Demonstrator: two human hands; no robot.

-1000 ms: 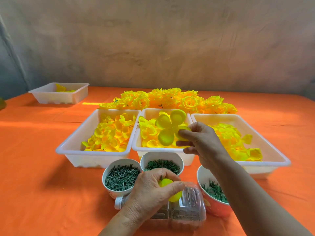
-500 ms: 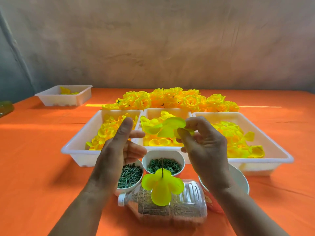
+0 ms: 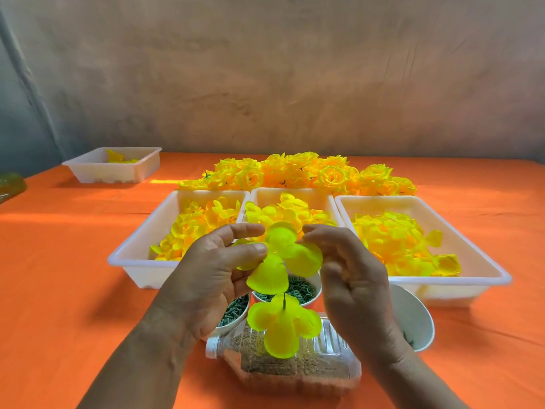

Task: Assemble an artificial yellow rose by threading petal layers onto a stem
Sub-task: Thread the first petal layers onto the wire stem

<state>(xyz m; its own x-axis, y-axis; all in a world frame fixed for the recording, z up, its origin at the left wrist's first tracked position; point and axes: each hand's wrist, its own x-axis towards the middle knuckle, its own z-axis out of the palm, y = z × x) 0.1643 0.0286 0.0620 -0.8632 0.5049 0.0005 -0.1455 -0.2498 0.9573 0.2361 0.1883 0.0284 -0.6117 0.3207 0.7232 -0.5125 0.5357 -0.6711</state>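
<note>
A yellow petal layer (image 3: 281,255) is being held in the air above the orange worktop (image 3: 67,284), in front of three white trays (image 3: 138,252) of loose yellow petals. Its left side is being pinched between the thumb and forefinger of the left hand (image 3: 206,276). Its right edge is being gripped by the curled fingers (image 3: 324,236) of the right hand (image 3: 356,287). Just below, a second petal layer (image 3: 280,326) is being carried on a thin dark stem (image 3: 284,302). The stem is being held upright by a clear bottle (image 3: 295,367) lying on its side. Cups (image 3: 233,314) of green parts are being partly hidden by the hands, and finished roses (image 3: 295,172) are being stored in a heap beyond the trays.
</note>
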